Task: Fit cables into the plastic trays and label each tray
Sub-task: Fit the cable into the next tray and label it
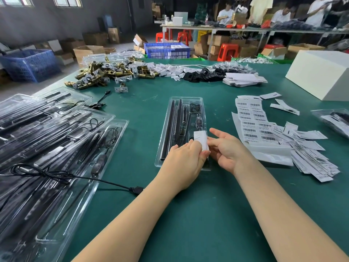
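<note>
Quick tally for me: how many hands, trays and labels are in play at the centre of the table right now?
Hands: 2, left hand and right hand
Clear tray in front of them: 1
White label held over it: 1
Total: 4

We see a green surface (132, 103), a clear tray (166, 129) of black rods (168, 129), white barcode-striped labels (251, 120), and brass-gold latches (98, 74).

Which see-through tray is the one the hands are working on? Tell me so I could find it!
Look at the green table, right in the middle, straight ahead of the two arms. One clear plastic tray lies there alone, long black rods inside. Unlike the stacked trays on the left, both hands touch a white label on it.
</note>
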{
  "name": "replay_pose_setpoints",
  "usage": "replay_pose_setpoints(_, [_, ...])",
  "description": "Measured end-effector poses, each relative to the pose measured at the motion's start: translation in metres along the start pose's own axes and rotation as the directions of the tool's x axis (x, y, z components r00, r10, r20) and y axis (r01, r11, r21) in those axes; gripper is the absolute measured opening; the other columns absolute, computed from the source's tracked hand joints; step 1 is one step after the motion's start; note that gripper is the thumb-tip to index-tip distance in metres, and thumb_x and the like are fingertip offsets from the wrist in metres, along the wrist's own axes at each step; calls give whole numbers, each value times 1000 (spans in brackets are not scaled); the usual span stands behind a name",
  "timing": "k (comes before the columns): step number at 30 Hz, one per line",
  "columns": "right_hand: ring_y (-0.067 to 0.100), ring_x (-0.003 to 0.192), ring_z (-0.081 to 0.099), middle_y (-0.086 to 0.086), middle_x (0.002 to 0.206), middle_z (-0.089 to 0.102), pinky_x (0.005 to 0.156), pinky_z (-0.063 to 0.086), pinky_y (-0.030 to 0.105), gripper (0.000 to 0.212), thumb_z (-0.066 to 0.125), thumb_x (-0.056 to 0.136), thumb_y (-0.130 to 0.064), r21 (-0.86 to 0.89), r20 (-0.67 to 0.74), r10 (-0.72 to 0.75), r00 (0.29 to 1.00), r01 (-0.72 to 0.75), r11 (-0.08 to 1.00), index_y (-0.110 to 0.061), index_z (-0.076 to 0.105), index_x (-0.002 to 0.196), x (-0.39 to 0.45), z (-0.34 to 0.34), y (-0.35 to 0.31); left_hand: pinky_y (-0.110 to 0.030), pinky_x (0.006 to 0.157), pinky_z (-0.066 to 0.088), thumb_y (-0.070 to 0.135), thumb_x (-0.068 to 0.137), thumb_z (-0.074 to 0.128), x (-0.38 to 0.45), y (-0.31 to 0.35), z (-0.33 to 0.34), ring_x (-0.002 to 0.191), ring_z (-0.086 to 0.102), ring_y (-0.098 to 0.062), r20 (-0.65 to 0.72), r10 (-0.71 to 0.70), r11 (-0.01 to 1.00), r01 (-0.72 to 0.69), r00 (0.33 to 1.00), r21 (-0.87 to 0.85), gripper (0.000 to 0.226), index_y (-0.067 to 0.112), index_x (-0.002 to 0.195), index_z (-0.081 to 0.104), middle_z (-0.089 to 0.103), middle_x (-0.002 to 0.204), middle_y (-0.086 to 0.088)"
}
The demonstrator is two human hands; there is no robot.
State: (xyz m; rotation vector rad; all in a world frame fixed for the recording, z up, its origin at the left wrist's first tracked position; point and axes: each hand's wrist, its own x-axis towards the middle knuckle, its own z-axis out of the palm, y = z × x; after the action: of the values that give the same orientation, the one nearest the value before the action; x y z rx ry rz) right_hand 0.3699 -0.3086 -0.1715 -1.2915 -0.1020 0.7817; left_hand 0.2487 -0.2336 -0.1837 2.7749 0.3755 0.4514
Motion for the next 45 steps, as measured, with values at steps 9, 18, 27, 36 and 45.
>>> replay_pose_setpoints(9, [16, 63, 65, 17, 101, 63, 46, 52, 22, 39, 41, 97, 5, 166, 123, 84, 989, -104, 981, 2, 45, 136, -3, 2, -1, -39, 79, 30, 35, 104, 29, 0, 0, 1, 87, 50, -32, -19, 16, 999, -17, 1000, -33, 23, 19, 89, 34, 57, 98, -7])
replay_pose_setpoints(18, [17, 76, 67, 11, 94, 65, 67, 60, 24, 22, 41, 100, -8, 225, 267, 199, 943, -262, 939, 2, 60, 105, -7, -1, -9, -40, 84, 32, 37, 104, 26, 0, 1, 3, 94, 51, -30, 32, 12, 997, -14, 999, 75, 33, 12, 98, 46, 55, 104, -7])
replay_pose_setpoints(27, [17, 83, 63, 14, 137, 55, 47, 52, 22, 46, 44, 102, -13, 220, 205, 116, 972, -161, 962, -9, 37, 147, -3, 3, 1, -41, 85, 33, 38, 103, 27, 0, 0, 3, 97, 51, -31, 26, 13, 998, -15, 1000, 54, 31, 13, 97, 45, 56, 105, -8])
replay_pose_setpoints(36, [22, 89, 71, 16, 117, 63, 66, 59, 28, 32, 36, 105, -15, 294, 237, 101, 966, -171, 940, 2, 48, 129, -10, 6, 4, -40, 85, 31, 48, 100, 33, 1, -1, 4, 98, 51, -27, 51, 23, 996, -27, 998, 86, 32, 19, 87, 32, 53, 100, -4])
replay_pose_setpoints(45, [5, 98, 62, -5, 112, 69, 97, 48, 28, 32, 56, 90, -5, -653, -34, -472, 881, 339, 678, -23, 67, 114, -19, -12, 12, -42, 104, 33, 64, 86, 49, 0, 0, 8, 111, 52, -20, 74, -3, 996, -4, 997, 91, 55, 16, 113, 44, 57, 114, 2])
